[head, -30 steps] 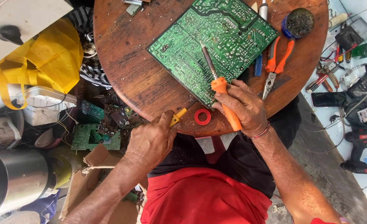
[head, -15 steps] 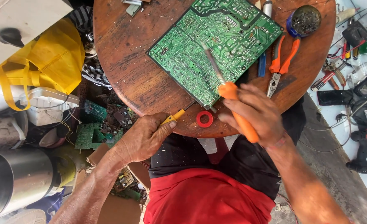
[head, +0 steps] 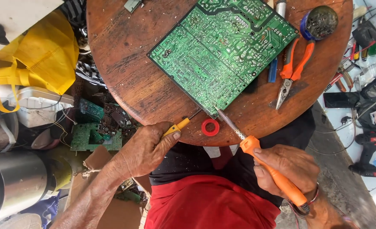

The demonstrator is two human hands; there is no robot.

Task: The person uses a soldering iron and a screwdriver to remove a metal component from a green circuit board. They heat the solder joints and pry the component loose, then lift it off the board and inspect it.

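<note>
A green circuit board (head: 222,51) lies solder side up on a round wooden table (head: 124,72). My right hand (head: 287,167) grips the orange handle of a soldering iron (head: 256,150); its metal tip rests at the board's near corner. My left hand (head: 143,148) holds a small yellow-handled tool (head: 177,126) whose thin tip points at that same corner. A red ring (head: 210,127) lies on the table between the two tools.
Orange-handled pliers (head: 292,70), a blue pen (head: 273,70) and a round tin (head: 319,21) lie on the table's right side. A yellow bag (head: 39,55), scrap boards (head: 90,127) and a steel pot (head: 9,186) sit at left. Hand tools and a drill (head: 372,146) clutter the floor at right.
My right hand drew the soldering iron back from the board's middle to its near corner. My left hand stayed near the table edge with the yellow tool.
</note>
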